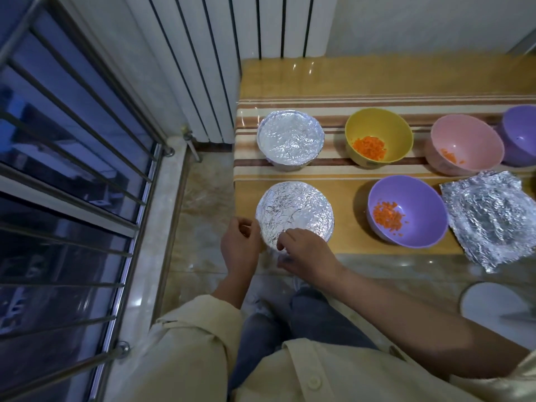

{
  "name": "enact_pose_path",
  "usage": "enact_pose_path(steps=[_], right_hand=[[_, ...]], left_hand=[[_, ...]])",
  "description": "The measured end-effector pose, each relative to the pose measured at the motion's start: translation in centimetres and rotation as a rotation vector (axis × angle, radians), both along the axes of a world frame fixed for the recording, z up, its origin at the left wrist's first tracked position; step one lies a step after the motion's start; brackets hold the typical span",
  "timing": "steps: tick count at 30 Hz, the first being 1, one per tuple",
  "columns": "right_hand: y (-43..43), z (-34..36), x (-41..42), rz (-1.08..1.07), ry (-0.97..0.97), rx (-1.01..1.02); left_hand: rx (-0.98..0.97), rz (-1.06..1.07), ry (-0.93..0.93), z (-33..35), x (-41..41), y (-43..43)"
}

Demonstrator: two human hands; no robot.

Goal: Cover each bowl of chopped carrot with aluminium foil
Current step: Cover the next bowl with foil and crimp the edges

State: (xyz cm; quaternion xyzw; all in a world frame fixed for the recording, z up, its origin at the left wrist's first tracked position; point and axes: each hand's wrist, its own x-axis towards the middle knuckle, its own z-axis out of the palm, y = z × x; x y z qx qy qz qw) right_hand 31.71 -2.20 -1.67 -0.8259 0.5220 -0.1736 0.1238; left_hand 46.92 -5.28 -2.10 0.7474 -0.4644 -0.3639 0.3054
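Two foil-covered bowls stand at the table's left end: a far one (290, 139) and a near one (295, 211). My left hand (240, 248) curls against the near bowl's left side. My right hand (307, 250) pinches the foil at its front rim. Chopped carrot lies uncovered in a yellow bowl (378, 137), a pink bowl (464, 145) and a purple bowl (406, 210). A crumpled loose foil sheet (490, 219) lies flat to the right of the purple bowl.
Another purple bowl (520, 134) sits at the far right edge, its contents hidden. A white round object (493, 306) lies low on the right. A white radiator (232, 39) stands behind the table (319, 79). A barred window (72, 169) fills the left.
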Motion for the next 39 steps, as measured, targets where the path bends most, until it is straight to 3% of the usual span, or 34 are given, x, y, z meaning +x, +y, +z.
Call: enact_pose_path(steps=[18,23,39], right_hand=[[0.3,0.5,-0.1,0.003,0.015,0.073],[0.5,0.4,-0.3,0.036,0.001,0.062],[-0.3,0.6,-0.1,0.034,0.01,0.03]], left_hand=[[0.226,-0.081,-0.036,0.4,-0.2,1.4],[0.324,-0.105,0.036,0.9,-0.7,1.7],[0.357,-0.128,0.017,1.2,-1.2,0.9]])
